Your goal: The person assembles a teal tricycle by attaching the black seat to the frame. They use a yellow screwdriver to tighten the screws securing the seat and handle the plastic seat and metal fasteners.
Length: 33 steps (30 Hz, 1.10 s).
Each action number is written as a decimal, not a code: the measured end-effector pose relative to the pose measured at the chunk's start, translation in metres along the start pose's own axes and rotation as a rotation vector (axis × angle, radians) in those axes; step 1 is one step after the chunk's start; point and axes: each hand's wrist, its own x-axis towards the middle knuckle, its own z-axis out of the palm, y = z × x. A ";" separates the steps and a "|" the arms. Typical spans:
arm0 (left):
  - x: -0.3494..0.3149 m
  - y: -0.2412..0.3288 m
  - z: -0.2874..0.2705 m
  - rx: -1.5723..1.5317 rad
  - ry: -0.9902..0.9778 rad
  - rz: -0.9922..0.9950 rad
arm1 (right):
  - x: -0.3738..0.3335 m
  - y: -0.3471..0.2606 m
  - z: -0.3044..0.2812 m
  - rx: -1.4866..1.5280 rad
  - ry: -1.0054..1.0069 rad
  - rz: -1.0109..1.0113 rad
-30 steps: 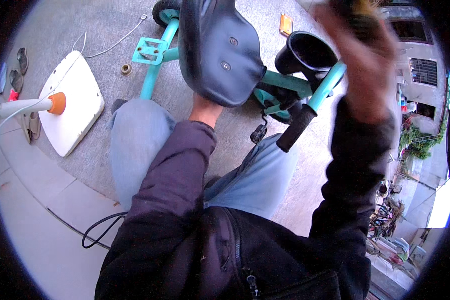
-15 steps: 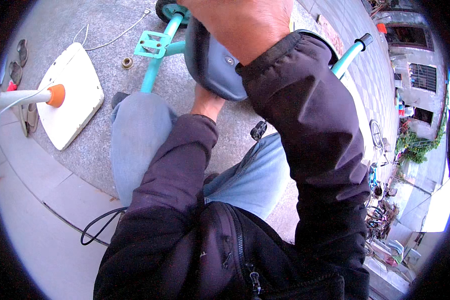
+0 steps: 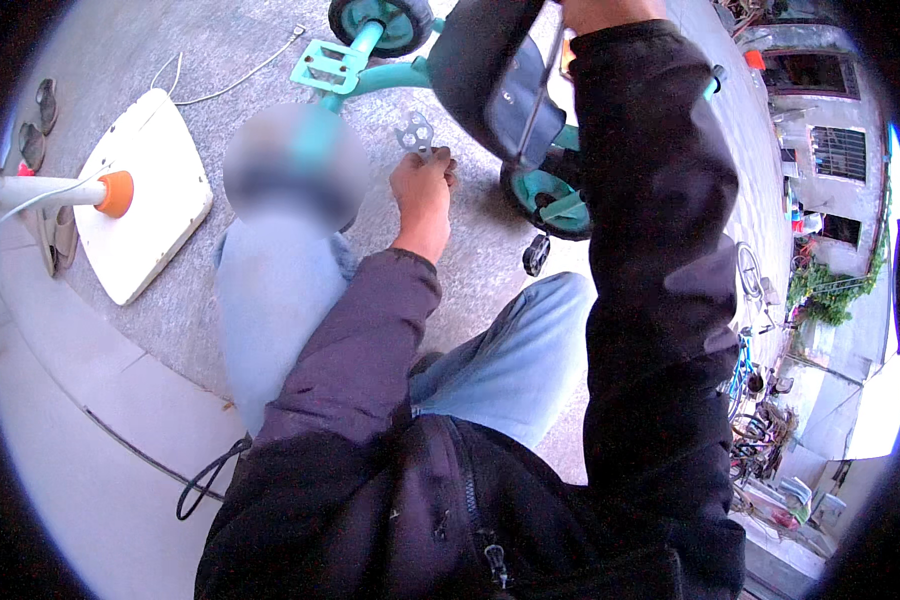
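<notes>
My left hand is closed on a flat silver multi-hole spanner, which sticks up from the fingers over the concrete. Just beyond it is a teal child's tricycle, tipped over, with a dark grey seat. My right hand is at the top edge beside the seat, its fingers mostly out of the picture. A thin dark rod runs down from near that hand across the seat; whether the hand grips it is unclear. A black pedal hangs below one wheel.
At left stands a white square base with an orange collar and pole. A white cord lies on the concrete behind it. Shoes sit at the far left. My jeans-clad knees flank the work; a blurred patch covers part of the left side.
My left hand has come out from beneath the seat, bringing the spanner into sight. My right hand has moved up and right. The tricycle has shifted right, and more of its wheels show.
</notes>
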 end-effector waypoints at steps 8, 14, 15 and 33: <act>-0.017 0.020 0.003 0.158 -0.049 0.168 | 0.044 -0.040 -0.086 0.448 -0.141 -0.038; -0.012 0.026 0.001 0.215 -0.064 0.182 | 0.007 -0.031 -0.220 0.811 -0.019 -0.056; -0.010 0.030 -0.001 0.223 -0.079 0.179 | 0.007 -0.008 -0.264 0.858 -0.034 -0.049; -0.031 -0.009 0.027 0.733 -0.447 0.154 | -0.168 0.222 -0.388 1.200 0.660 0.297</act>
